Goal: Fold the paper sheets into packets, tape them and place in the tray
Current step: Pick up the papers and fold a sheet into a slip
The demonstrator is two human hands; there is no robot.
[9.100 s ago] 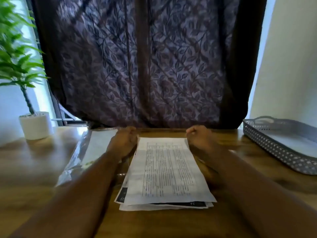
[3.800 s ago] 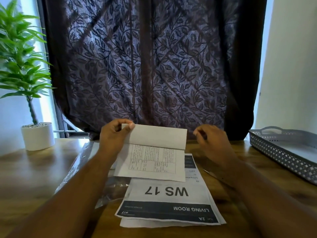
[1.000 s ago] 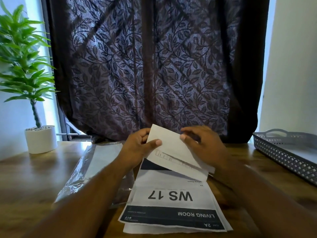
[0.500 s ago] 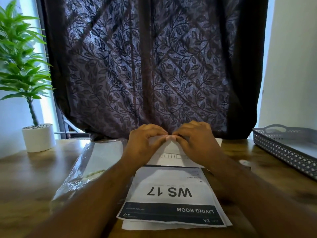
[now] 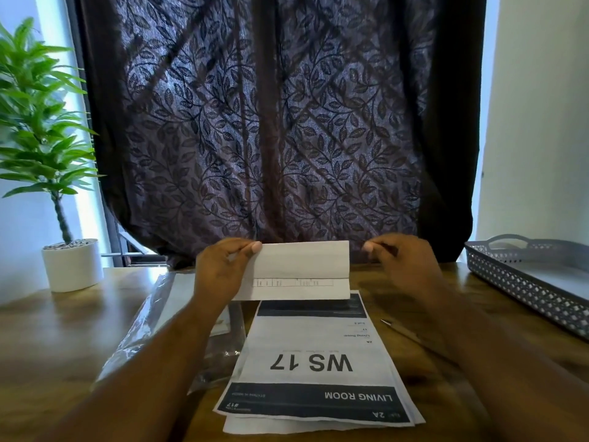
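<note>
Paper sheets (image 5: 314,362) lie in a loose stack nearest the person on the wooden table (image 5: 63,330). The top sheet reads upside down from this side, with "WS 17" in large print and "LIVING ROOM" on a dark band. Just left of the stack, partly under the left forearm, lies a crumpled clear plastic sleeve (image 5: 153,320). Beyond the far end of the stack, the folded packet (image 5: 302,266) is held up off the table. It is a long white strip with its upper flap folded down, and a line of fine print shows below the flap's edge. The left hand (image 5: 220,272) pinches the packet's left end, thumb in front and fingers curled behind. The right hand (image 5: 404,266) is just off the packet's right edge with a narrow gap between, its fingers bent in toward the thumb and holding nothing visible. Farther right, a grey perforated tray (image 5: 510,282) sits on the table. At far left a green plant (image 5: 35,122) stands in a white pot (image 5: 71,266). A dark leaf-patterned curtain (image 5: 271,122) hangs behind.
</note>
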